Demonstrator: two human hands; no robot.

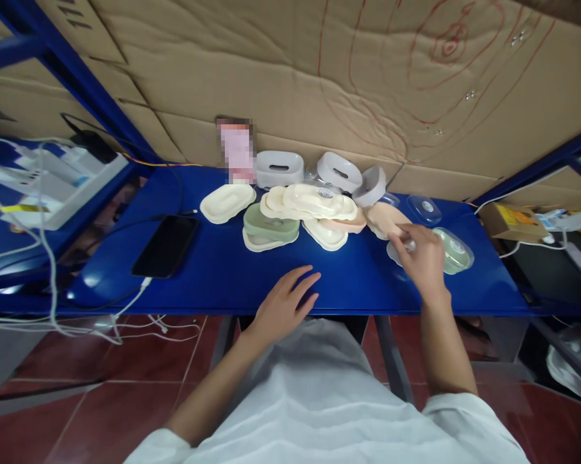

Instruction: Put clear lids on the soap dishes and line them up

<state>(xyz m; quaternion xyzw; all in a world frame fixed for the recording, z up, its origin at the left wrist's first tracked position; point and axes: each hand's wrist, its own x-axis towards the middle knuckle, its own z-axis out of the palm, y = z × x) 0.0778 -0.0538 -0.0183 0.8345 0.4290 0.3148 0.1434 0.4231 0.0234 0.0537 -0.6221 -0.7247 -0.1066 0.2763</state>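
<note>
My left hand (286,303) hovers at the front edge of the blue table (338,283), fingers apart, holding nothing. At the right, my right hand (423,261) closes its thumb and fingers on the near right edge of a peach oval dish (389,218). A clear plastic piece (395,252) lies partly under these fingers. Just right of the hand sits a green dish under a clear cover (457,251). Ahead of my left hand are a green soap dish (271,225) on a cream tray (269,246) and stacked cream oval pieces (302,201).
Grey soap boxes (279,169) stand along the cardboard wall (271,77). Left are a black phone (166,246) with a white cable and a cream lid (227,203). A white bin (72,200) and small carton (512,222) flank the table.
</note>
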